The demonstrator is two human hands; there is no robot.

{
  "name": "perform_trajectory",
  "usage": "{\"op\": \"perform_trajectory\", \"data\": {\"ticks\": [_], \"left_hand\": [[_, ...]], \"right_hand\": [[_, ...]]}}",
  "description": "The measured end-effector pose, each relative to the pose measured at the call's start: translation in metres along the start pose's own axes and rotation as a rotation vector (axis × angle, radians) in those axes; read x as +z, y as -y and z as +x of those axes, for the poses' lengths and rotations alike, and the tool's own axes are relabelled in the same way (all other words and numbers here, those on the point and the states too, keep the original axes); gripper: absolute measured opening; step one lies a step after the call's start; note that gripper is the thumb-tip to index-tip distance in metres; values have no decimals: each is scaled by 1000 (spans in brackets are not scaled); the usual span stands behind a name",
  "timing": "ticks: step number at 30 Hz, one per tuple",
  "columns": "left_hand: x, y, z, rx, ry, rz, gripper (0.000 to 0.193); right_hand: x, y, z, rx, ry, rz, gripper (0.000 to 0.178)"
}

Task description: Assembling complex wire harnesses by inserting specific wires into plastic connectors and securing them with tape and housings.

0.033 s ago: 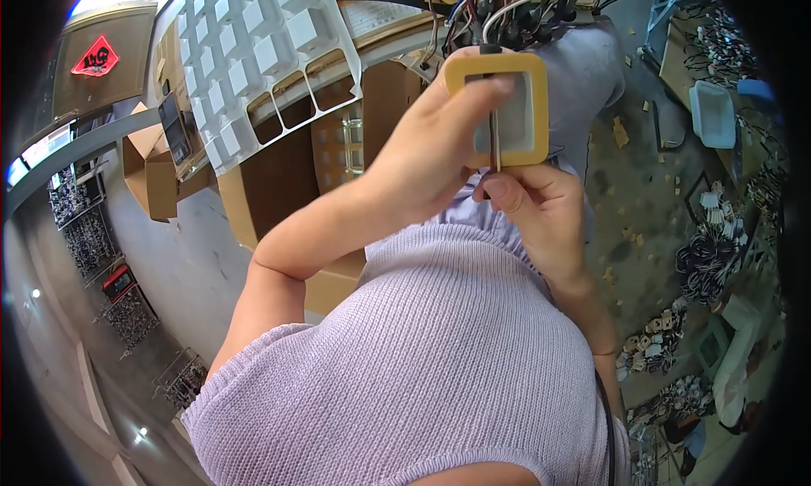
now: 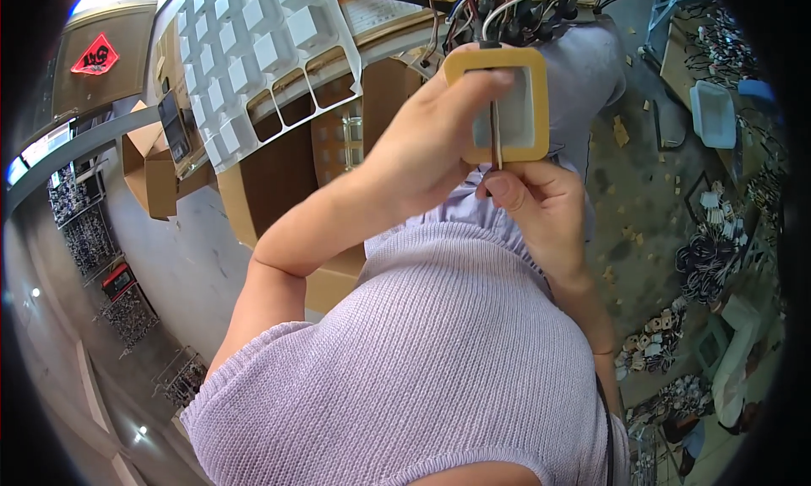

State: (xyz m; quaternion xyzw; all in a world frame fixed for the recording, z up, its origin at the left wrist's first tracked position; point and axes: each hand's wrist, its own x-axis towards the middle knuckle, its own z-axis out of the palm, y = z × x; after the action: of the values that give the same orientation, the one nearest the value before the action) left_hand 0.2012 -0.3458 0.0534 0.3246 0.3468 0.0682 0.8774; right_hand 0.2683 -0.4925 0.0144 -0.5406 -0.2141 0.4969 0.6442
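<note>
My left hand [image 2: 422, 140] is closed around a rectangular housing with a yellow rim [image 2: 540, 106] and a grey-white hollow inside. Its thumb reaches across the opening, pressing over the wires. A white cable [image 2: 507, 11] enters the far end of the housing through a black fitting [image 2: 489, 44]. Thin brown and white wires [image 2: 497, 140] run down through the hollow and past the near edge. Just below that edge, my right hand [image 2: 545, 211] pinches the wire ends between thumb and forefinger. The fingers beneath the housing are hidden.
Tangled cables with black fittings [image 2: 528, 17] lie beyond the housing. A white tray of square pieces [image 2: 253, 30] leans at the left above an open cardboard box [image 2: 245, 199]. Heaps of cables [image 2: 710, 258] and a pale blue tub [image 2: 712, 114] stand at the right.
The housing and my left hand have shifted very slightly away from me. My right hand stays almost in place, still pinching the wires.
</note>
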Motion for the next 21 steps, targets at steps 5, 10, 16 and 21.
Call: {"op": "perform_trajectory", "data": {"ticks": [5,10,16,21], "left_hand": [[6,-13,2,-129,-8,40,37],[5,-14,8,-146,34,79,34],[-42,-8,18,416,368,1213,40],[-93,-7,10,191,694,1531,57]], "right_hand": [[-8,-8,-2,-90,1,-57,17],[-11,-4,0,-107,30,-173,14],[-37,-17,14,-228,61,-471,61],[-48,29,16,-340,204,477,40]]}}
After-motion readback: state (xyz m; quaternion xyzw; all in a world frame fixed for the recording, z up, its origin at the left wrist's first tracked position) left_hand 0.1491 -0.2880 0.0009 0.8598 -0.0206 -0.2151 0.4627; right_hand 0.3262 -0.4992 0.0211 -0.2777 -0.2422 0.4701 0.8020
